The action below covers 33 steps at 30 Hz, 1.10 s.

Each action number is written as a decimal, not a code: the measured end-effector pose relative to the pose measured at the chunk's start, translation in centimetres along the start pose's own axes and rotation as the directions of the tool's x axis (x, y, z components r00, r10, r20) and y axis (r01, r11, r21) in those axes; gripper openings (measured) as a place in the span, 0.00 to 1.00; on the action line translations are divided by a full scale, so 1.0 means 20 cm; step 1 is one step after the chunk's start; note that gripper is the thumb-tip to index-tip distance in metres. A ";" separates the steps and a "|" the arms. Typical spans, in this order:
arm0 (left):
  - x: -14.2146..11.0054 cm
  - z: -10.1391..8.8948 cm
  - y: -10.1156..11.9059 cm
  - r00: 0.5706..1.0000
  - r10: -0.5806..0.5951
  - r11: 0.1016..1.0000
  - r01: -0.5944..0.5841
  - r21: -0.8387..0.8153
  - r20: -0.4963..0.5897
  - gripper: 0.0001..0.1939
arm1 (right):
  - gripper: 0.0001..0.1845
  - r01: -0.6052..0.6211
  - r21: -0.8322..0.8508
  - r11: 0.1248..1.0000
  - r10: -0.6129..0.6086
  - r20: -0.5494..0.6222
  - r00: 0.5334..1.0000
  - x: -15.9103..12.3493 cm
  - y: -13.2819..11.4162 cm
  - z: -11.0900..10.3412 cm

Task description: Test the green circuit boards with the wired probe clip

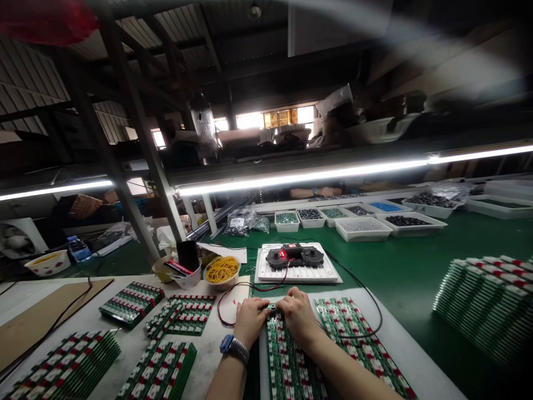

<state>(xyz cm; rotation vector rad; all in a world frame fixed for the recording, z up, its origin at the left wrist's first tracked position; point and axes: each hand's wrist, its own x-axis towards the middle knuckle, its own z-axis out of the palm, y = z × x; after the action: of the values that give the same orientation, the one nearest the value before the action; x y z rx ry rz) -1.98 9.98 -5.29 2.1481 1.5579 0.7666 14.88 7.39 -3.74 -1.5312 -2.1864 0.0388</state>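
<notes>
My left hand [250, 319], with a blue watch on its wrist, and my right hand [297, 316] meet at the far end of a row of green circuit boards [287, 361] lying on the white work surface. Both hands are closed in a pinch on a small green circuit board [272, 307] between them. Red and black wires [233, 294] run from there to a black test fixture [295, 256] with a red lit display, standing on a white base just beyond my hands.
Fanned stacks of green boards lie at left [132, 303] and far right [487, 294]. A bowl of yellow rubber bands [222, 270] and a cup stand at left centre. White part trays [362, 228] line the green belt. A co-worker's arms [316, 192] rest across the bench.
</notes>
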 end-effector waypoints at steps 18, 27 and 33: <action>-0.01 0.00 0.00 1.000 0.014 1.000 -0.014 0.006 -0.010 0.13 | 0.18 -0.050 0.066 0.997 0.053 -0.047 0.997 -0.05 0.01 0.00; -0.01 -0.01 0.00 1.000 0.003 1.000 -0.003 0.009 -0.005 0.12 | 0.16 -0.056 0.072 0.996 0.058 -0.025 0.998 -0.04 0.01 0.00; -0.02 -0.01 0.01 1.000 -0.008 1.000 0.008 0.020 -0.007 0.12 | 0.17 -0.051 0.066 0.997 0.053 -0.025 0.998 -0.05 0.01 0.00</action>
<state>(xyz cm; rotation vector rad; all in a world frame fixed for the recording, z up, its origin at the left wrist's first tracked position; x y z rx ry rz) -1.97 9.59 -5.08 2.1544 1.5832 0.7597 15.25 6.61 -4.12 -1.5431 -2.1034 0.1045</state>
